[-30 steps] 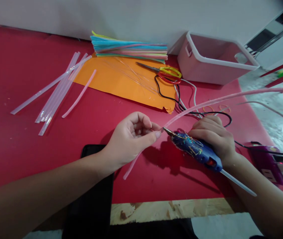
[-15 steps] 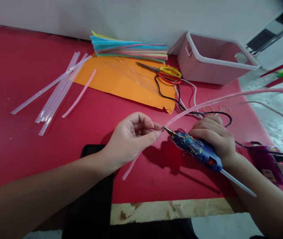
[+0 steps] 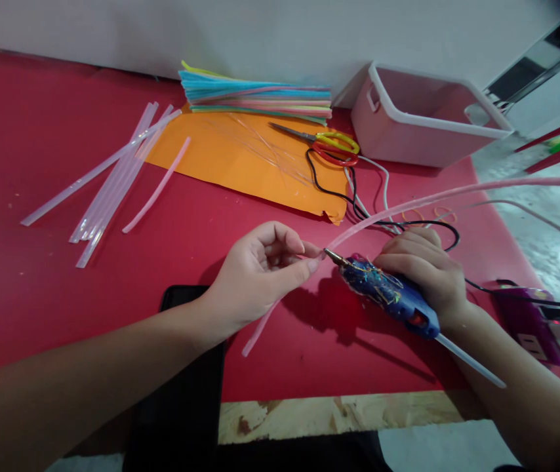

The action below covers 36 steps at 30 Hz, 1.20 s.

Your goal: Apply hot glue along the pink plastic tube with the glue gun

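Between thumb and forefinger, my left hand (image 3: 263, 278) pinches a long pink pipe cleaner (image 3: 402, 207), which arcs away past the right edge of the table. A short pink end pokes out below that hand; whether it is the same piece is hidden by the fingers. My right hand (image 3: 422, 275) is wrapped round a blue hot glue gun (image 3: 388, 295) streaked with dried glue. Its metal nozzle touches or nearly touches the pink strand at my left fingertips. A clear glue stick (image 3: 471, 360) sticks out of the gun's back end.
On the red table (image 3: 127, 314) lie several glue sticks (image 3: 113, 177), a short pink pipe cleaner (image 3: 157, 187) and an orange envelope (image 3: 245, 164). Scissors (image 3: 329, 143), coloured pipe cleaners (image 3: 255, 95), a pink bin (image 3: 408, 131), cables and a purple power strip (image 3: 526, 324) surround my hands. A black phone-like slab (image 3: 181, 380) is below my left wrist.
The far part of the long pink pipe cleaner has dipped very slightly at the right. Both hands and the glue gun stay practically where they were.
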### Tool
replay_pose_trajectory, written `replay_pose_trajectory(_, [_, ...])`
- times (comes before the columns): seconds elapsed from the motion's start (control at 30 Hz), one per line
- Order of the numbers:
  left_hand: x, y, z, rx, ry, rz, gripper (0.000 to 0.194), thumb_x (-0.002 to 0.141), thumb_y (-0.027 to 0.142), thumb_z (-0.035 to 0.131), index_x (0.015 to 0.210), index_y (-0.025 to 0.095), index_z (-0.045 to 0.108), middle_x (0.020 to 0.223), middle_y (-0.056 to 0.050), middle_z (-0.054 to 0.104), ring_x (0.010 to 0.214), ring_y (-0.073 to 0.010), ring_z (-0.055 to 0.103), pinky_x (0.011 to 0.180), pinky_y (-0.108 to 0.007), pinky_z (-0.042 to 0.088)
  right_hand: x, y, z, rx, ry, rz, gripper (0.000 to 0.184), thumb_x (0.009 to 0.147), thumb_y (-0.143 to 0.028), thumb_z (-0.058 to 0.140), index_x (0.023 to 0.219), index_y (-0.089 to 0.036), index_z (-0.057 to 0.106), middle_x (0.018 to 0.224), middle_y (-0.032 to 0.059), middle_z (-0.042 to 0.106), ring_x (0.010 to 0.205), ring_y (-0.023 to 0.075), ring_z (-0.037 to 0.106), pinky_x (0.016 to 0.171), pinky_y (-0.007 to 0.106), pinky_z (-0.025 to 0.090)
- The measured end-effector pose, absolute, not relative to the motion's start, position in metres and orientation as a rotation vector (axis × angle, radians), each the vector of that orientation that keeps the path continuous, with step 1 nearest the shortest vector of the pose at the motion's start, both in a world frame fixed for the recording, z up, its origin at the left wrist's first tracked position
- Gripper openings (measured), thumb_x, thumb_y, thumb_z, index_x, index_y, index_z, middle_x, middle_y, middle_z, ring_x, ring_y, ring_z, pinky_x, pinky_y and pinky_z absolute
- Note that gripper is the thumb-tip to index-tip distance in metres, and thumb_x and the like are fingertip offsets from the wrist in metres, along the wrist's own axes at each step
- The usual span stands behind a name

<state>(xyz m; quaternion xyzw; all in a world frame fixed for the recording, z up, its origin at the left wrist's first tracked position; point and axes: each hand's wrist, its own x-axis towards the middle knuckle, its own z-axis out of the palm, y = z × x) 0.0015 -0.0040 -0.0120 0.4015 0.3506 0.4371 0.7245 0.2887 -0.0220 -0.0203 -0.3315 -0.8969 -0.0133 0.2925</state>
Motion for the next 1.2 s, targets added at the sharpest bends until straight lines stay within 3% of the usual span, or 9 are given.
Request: replay_pose_trajectory(1.2, [0.0015,-0.0043,-0.0124,0.9,0.789,0.958,0.028,0.079,0.014,0.088,0.078,0.019,0.061,0.093,-0.004,0.08,0.079,-0.011,0.073,0.077,-0.024,0.058,0.2885,-0.0219,-0.0196,-0.899,-2.348,-0.06,0.02,0.109,-0.033,0.052,0.102,-0.026,0.069,0.075,0.0013,0.067,0.068,0.0215,0.062,0.077,0.044,0.044])
